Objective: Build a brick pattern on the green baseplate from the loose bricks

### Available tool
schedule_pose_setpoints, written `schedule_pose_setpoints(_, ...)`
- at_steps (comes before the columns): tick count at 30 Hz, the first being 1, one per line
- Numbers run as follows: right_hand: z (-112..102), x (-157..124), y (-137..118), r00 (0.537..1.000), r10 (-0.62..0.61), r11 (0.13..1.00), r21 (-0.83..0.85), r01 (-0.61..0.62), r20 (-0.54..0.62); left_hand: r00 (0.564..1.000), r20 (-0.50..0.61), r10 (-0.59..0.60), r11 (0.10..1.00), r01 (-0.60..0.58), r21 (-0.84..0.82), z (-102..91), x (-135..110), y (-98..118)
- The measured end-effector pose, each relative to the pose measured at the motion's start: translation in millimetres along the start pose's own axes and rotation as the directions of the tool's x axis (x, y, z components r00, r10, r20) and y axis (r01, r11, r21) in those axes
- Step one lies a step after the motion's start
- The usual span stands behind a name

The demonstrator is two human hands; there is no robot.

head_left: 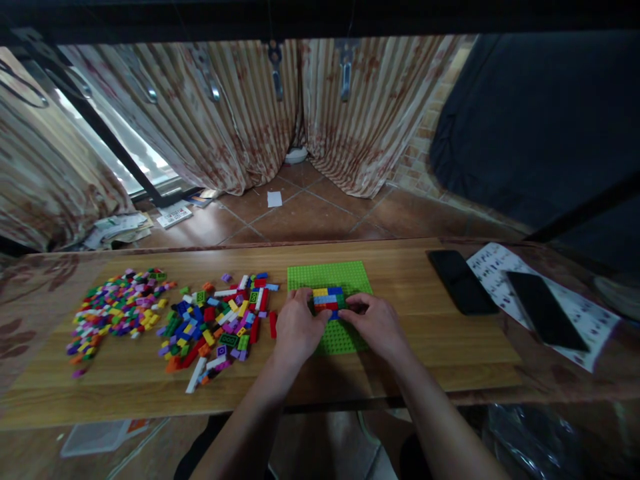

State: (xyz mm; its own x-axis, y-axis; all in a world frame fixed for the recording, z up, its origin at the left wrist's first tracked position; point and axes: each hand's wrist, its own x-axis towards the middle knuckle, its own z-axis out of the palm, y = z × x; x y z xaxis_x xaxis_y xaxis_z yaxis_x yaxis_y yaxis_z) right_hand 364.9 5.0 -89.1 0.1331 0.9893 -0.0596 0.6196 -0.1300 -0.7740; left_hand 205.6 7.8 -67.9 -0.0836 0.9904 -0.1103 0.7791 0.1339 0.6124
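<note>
A green studded baseplate (pixel 325 273) lies on the wooden table, with a small rectangular block of toy bricks (pixel 328 300) in yellow, blue, light blue, red and green on it. My left hand (pixel 297 323) grips the block's left side, its thumb at the near edge. At the right end, my right hand (pixel 374 323) has its thumb and fingertips closed against the block. Whether the block is pressed onto the studs or just resting there cannot be made out.
Left of the baseplate is a pile of larger loose bricks (pixel 215 323), and farther left a heap of smaller pieces (pixel 117 307). On the right lie a black phone (pixel 463 281), a printed sheet (pixel 493 260) and a second dark phone (pixel 545 310) on it.
</note>
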Motion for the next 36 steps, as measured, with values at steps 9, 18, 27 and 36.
schedule_pose_setpoints(9,1,2,4,0.999,-0.014,1.000,0.004,0.014,0.031,1.000,0.011,0.012,1.000,-0.013,0.016,-0.3,1,0)
schedule_pose_setpoints(18,-20,9,19,0.999,0.012,0.980,0.201,-0.002,-0.047,0.997,0.038,0.072,0.992,-0.068,-0.108,-7.2,3,-11)
schedule_pose_setpoints(27,-10,-3,-2,0.958,-0.072,0.993,0.071,0.095,-0.278,0.990,-0.134,0.046,0.945,-0.087,-0.314,-11.5,-6,-7)
schedule_pose_setpoints(36,25,-25,-34,0.943,-0.306,0.912,0.244,0.330,-0.129,0.841,-0.374,0.392,0.708,-0.535,-0.461,-14.5,-36,12)
